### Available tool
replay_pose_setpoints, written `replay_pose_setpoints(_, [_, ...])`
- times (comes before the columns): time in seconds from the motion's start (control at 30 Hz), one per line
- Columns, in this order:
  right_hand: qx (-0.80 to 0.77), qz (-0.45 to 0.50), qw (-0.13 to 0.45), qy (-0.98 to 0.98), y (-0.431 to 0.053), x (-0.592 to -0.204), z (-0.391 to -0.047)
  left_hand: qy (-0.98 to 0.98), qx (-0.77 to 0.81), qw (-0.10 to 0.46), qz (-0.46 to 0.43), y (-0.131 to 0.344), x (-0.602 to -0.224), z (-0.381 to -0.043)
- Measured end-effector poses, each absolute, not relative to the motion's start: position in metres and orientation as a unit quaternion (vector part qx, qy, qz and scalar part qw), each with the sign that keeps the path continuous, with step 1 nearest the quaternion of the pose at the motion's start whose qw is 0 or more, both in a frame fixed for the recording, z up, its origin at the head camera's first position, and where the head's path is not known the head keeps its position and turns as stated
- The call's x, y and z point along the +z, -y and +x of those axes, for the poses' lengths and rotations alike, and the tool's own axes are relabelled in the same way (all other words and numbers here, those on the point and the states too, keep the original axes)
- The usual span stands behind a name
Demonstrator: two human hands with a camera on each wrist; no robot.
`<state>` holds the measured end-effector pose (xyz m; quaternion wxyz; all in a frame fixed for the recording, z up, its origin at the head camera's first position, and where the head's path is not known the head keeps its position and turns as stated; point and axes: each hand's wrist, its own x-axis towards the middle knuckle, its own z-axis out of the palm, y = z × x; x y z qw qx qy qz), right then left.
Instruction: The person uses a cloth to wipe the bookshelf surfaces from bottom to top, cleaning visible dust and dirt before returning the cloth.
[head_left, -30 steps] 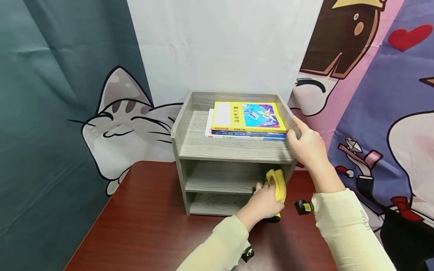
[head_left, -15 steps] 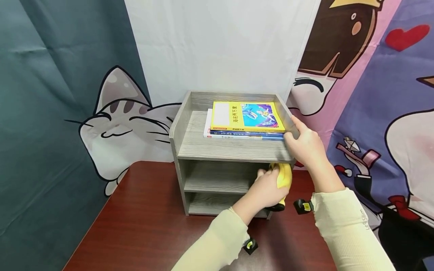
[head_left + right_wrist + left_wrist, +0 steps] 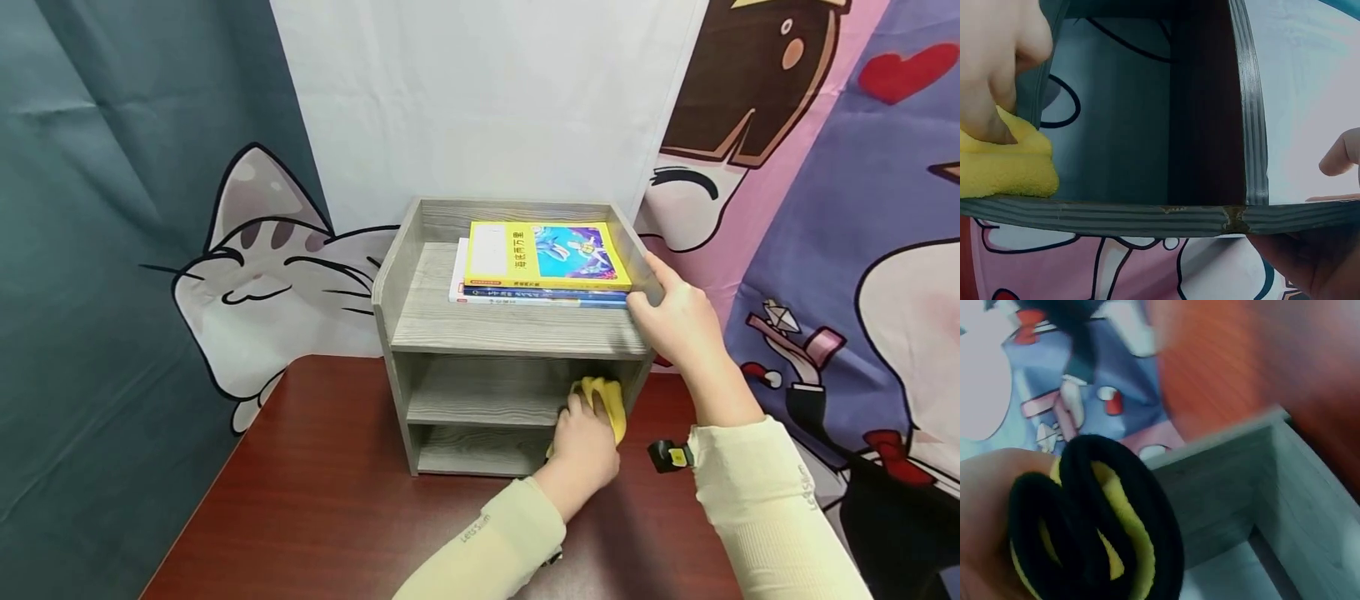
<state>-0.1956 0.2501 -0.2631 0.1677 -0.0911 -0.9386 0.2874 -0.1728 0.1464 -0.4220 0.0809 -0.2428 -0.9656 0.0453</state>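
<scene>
My left hand [image 3: 585, 446] grips a folded yellow cloth [image 3: 611, 408] at the right front of the grey wood-grain shelf [image 3: 517, 333], by its middle tier. Black edging shows on the cloth [image 3: 1160, 525] in the left wrist view. In the right wrist view the yellow cloth [image 3: 1010, 172] touches the front edge of the side panel, with the left fingers pressed into it. My right hand [image 3: 678, 321] holds the right side panel at the top tier, thumb on the inner side and the other fingers outside.
On the top tier lies a stack of books [image 3: 547, 258], a yellow one uppermost. The shelf stands on a reddish-brown table [image 3: 300, 500], close to a white cloth backdrop [image 3: 487, 100]. Printed cartoon curtains [image 3: 810, 208] hang at the sides.
The left hand with the cloth first went right and up to the side panel's front edge, then came back left and slightly down. The right hand stays on the panel.
</scene>
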Motion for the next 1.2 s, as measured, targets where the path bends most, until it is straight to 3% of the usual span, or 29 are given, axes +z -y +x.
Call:
replay_pose_setpoints(0.77, [0.299,-0.092,0.164,0.936,-0.248,-0.268,-0.198,0.966,0.048,0.067,-0.244,-0.131,-0.427,-0.182])
replay_pose_setpoints(1.2, [0.299,-0.093,0.175,0.933,-0.254,-0.265,-0.198,0.955,0.031,0.095,-0.279,-0.096,-0.427,-0.196])
